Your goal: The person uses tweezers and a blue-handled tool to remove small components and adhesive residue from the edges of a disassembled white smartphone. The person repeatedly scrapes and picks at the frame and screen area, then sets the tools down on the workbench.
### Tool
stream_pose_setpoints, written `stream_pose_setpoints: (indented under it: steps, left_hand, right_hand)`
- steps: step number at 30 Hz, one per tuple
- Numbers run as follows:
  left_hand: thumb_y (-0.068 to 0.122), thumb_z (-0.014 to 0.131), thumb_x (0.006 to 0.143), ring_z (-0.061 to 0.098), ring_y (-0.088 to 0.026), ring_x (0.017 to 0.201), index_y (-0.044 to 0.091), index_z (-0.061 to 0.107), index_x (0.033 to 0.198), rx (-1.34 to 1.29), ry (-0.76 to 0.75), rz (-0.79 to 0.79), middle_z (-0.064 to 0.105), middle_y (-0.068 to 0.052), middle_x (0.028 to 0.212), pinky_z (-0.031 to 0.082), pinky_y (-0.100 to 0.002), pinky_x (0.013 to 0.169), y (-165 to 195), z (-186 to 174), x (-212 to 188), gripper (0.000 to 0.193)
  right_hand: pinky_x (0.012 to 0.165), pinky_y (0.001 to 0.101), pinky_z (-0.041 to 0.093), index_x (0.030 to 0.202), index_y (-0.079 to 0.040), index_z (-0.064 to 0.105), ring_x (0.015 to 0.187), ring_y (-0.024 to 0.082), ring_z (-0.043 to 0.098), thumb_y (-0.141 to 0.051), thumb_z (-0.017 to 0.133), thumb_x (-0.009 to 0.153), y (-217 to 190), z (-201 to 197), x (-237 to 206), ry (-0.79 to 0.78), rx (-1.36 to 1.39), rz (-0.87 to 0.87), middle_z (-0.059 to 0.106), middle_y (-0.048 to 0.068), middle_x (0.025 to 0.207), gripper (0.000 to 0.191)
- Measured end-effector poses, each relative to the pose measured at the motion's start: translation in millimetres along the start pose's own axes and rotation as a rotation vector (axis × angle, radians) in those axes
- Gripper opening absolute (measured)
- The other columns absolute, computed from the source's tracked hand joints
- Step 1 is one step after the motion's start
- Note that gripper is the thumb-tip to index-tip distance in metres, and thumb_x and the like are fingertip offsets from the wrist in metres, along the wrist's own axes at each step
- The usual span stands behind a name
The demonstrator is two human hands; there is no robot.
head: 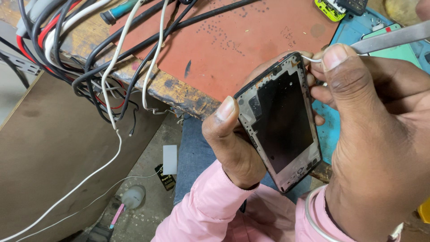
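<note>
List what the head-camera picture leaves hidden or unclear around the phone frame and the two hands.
- Head view: the phone frame shows one face; its underside is turned away.
- Head view: left hand fingers are hidden behind the frame.
- Head view: the metal tool in the right hand is cut off at the right edge.

Phone frame (282, 125): black-edged, stripped, dark centre panel, bare metal borders; held tilted above table edge. Metal tweezers (385, 39): tip at frame's top corner, by thin white wire (310, 58).

A tangle of cables (96, 58) blocks the bench's left edge, while the red mat (233, 40) beyond the phone frame (280, 121) lies open.
</note>
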State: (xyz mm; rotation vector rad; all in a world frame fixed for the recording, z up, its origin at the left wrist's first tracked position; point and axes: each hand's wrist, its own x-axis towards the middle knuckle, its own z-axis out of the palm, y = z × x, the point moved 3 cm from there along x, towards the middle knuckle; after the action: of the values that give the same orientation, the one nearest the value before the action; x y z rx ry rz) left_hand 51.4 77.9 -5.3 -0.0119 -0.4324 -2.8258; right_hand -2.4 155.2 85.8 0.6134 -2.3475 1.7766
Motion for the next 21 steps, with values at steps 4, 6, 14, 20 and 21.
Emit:
stream_pose_setpoints:
  steps: [4,6,14,20,21]
  left_hand:
    - [0.066,0.053,0.097,0.059,-0.029,0.105,-0.007,0.042,0.147,-0.027,-0.018,0.000,0.057,-0.020,0.127,0.049,-0.043,0.095,-1.2,-0.9,-0.6,0.089]
    - [0.066,0.053,0.098,0.059,-0.029,0.105,-0.007,0.042,0.147,-0.040,-0.022,0.000,0.057,-0.020,0.127,0.049,-0.043,0.095,-1.9,-1.5,-0.6,0.089]
    - [0.064,0.053,0.098,0.057,-0.029,0.107,-0.007,0.043,0.146,-0.010,-0.020,0.027,0.056,-0.020,0.127,0.048,-0.044,0.097,-1.5,-1.8,-2.5,0.086]
    - [0.060,0.042,0.107,0.066,-0.030,0.110,-0.010,0.050,0.140,-0.170,0.037,0.031,0.062,-0.021,0.128,0.056,-0.044,0.097,-0.7,-2.3,4.6,0.078]
    - [0.060,0.041,0.109,0.066,-0.030,0.109,-0.010,0.052,0.138,-0.107,0.045,0.060,0.064,-0.021,0.127,0.057,-0.045,0.095,1.2,-2.9,8.6,0.076]
  right_hand:
    - [0.085,0.0235,0.065,0.105,0.003,0.070,0.086,0.014,0.076,-0.011,0.073,0.109,-2.3,-0.3,-1.4,-0.003,-0.017,-0.002,0.075,0.011,0.099,0.015]
    - [0.084,0.0231,0.064,0.105,0.004,0.070,0.085,0.013,0.075,-0.011,0.073,0.109,-2.4,0.3,-1.5,0.005,-0.011,-0.001,0.075,0.012,0.099,0.016]
    - [0.082,0.0232,0.064,0.106,0.005,0.070,0.082,0.013,0.073,-0.009,0.073,0.108,-4.3,2.6,-2.2,0.031,-0.048,-0.006,0.074,0.012,0.097,0.015]
    - [0.085,0.0256,0.065,0.112,0.007,0.068,0.092,0.016,0.076,-0.010,0.069,0.112,10.2,-6.1,-3.8,-0.016,0.098,0.003,0.074,0.014,0.105,0.017]
    - [0.087,0.0264,0.065,0.115,0.007,0.065,0.096,0.017,0.076,-0.009,0.068,0.114,14.6,-7.2,-4.6,-0.022,0.127,-0.015,0.073,0.015,0.107,0.017]
